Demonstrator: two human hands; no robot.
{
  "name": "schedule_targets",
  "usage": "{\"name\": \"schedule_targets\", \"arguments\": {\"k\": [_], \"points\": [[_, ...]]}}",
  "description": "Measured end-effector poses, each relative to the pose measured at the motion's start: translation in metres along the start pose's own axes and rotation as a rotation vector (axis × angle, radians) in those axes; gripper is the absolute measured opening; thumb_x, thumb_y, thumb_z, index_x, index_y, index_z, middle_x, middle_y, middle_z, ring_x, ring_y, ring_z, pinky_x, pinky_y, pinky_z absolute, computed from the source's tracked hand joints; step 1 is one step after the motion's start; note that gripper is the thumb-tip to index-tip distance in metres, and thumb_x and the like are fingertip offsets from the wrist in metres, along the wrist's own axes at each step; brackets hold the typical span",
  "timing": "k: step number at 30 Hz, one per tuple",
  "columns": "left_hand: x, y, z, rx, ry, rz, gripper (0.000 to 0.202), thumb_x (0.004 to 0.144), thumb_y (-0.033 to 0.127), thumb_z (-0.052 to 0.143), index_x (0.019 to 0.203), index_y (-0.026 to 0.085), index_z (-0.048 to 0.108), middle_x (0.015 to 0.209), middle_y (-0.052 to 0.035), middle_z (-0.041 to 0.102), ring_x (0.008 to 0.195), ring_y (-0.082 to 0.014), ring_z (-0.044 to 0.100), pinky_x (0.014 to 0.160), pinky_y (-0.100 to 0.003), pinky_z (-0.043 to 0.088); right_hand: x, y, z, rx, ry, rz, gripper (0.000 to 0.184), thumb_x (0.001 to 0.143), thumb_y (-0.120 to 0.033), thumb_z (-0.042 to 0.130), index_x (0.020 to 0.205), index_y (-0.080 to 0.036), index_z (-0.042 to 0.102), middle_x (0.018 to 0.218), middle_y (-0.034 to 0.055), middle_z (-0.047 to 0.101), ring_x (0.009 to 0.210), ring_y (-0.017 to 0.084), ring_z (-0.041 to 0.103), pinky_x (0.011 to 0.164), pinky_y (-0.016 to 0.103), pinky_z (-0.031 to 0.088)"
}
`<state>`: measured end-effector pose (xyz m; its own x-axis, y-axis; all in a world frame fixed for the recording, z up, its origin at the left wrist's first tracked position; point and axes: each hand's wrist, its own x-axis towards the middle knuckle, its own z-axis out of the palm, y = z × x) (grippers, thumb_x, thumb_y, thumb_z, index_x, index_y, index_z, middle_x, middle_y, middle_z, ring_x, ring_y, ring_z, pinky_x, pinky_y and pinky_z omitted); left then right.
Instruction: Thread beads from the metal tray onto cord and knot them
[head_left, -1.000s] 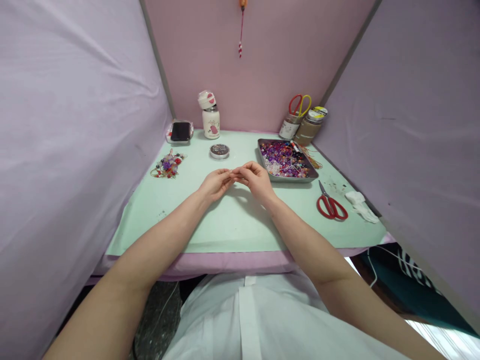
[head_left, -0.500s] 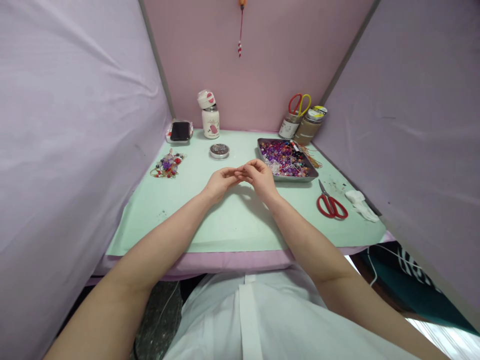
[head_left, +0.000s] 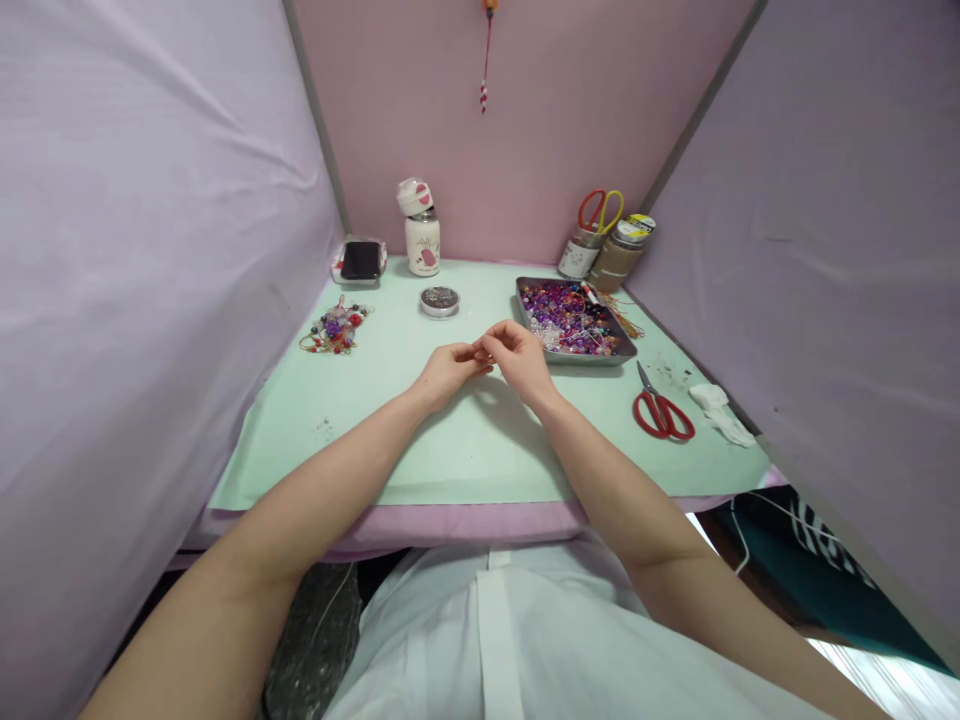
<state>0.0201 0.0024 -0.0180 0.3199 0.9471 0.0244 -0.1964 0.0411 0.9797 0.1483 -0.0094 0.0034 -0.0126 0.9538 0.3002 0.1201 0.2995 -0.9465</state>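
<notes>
My left hand [head_left: 448,373] and my right hand [head_left: 517,355] meet at the fingertips above the middle of the pale green mat [head_left: 465,450]. Both are closed in a pinch; whatever lies between the fingers is too small to make out. Just beyond my right hand sits a dark metal tray [head_left: 592,359] heaped with purple, clear and orange beads [head_left: 566,310]. A round clear-sided container [head_left: 439,301] with dark contents stands behind my left hand. Off to the left lies a small pile of strung beads [head_left: 337,328].
Red-handled scissors [head_left: 660,408] and a crumpled white tissue [head_left: 721,413] lie at the right. Along the back stand a phone [head_left: 361,261] on a box, a white bottle [head_left: 424,245], a jar [head_left: 580,254] holding red and yellow handles, and a brown jar [head_left: 619,255]. Fabric walls enclose the sides.
The fingertips have shifted slightly against each other, with my left fingers lower and more bent. Both hands stay in nearly the same place, and the view has moved a little.
</notes>
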Motion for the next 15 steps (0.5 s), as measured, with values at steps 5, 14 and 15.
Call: {"name": "schedule_targets", "arguments": {"k": [5, 14, 15], "points": [[-0.001, 0.000, 0.000, 0.053, 0.043, -0.020, 0.026, 0.060, 0.031, 0.076, 0.075, 0.011, 0.071, 0.077, -0.0080, 0.071, 0.083, -0.0207, 0.063, 0.089, -0.041, 0.046, -0.006, -0.003, 0.004, -0.247, -0.023, -0.169, 0.009, 0.077, -0.025, 0.052, 0.072, -0.020, 0.058, 0.070, -0.0022, 0.059, 0.067, 0.012, 0.053, 0.068, 0.027, 0.043], [0.006, 0.008, -0.005, -0.269, 0.201, 0.047, 0.017, 0.068, 0.025, 0.074, 0.077, 0.011, 0.069, 0.087, -0.0090, 0.070, 0.090, -0.0175, 0.066, 0.095, -0.037, 0.046, -0.005, -0.007, 0.002, -0.021, 0.149, -0.143, 0.013, 0.079, -0.035, 0.058, 0.082, -0.022, 0.059, 0.080, -0.0005, 0.060, 0.072, 0.012, 0.053, 0.067, 0.025, 0.042], [0.006, 0.010, -0.006, -0.304, 0.233, 0.057, 0.016, 0.070, 0.023, 0.073, 0.078, 0.011, 0.068, 0.089, -0.0090, 0.069, 0.090, -0.0168, 0.066, 0.096, -0.036, 0.046, -0.004, -0.004, 0.002, 0.003, 0.142, -0.097, 0.014, 0.079, -0.035, 0.059, 0.077, -0.022, 0.059, 0.074, -0.0012, 0.059, 0.067, 0.011, 0.052, 0.065, 0.025, 0.042]]}}
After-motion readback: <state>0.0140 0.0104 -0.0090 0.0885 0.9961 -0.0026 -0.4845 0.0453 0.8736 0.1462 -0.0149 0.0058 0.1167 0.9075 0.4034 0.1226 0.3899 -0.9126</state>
